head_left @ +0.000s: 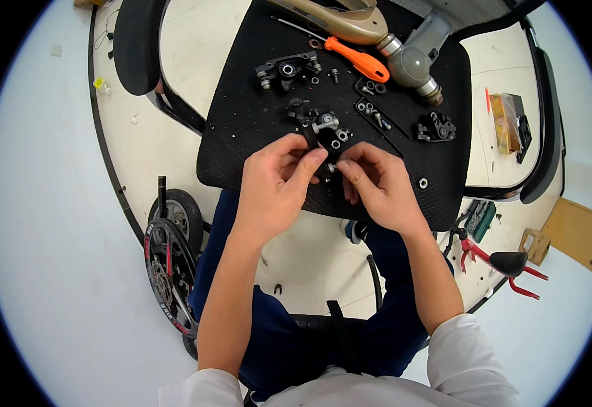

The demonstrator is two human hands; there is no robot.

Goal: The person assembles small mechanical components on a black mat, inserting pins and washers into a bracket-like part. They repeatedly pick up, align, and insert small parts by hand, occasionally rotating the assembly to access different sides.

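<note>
My left hand (pixel 275 182) is closed, its thumb and fingers pinching a black metal bracket (pixel 311 136) that looks like part of a bicycle brake caliper. Just beyond the fingertips lies a black and silver caliper assembly (pixel 326 123); whether it is joined to the bracket I cannot tell. Opposite, my right hand (pixel 380 188) pinches a small silver bolt (pixel 331 168) between thumb and forefinger, close to the left thumb. Small metal washers (pixel 337 144) rest beside the assembly. Both hands hover over the near part of a black chair seat (pixel 235 146).
Farther up the seat are another caliper (pixel 287 69), an orange-handled screwdriver (pixel 357 59), a tan and grey power tool (pixel 408 64), and hex keys (pixel 384 129) among loose bolts. A third caliper (pixel 435 127) and a nut (pixel 423 183) lie right. Bicycle wheels (pixel 174 264) stand on the floor left.
</note>
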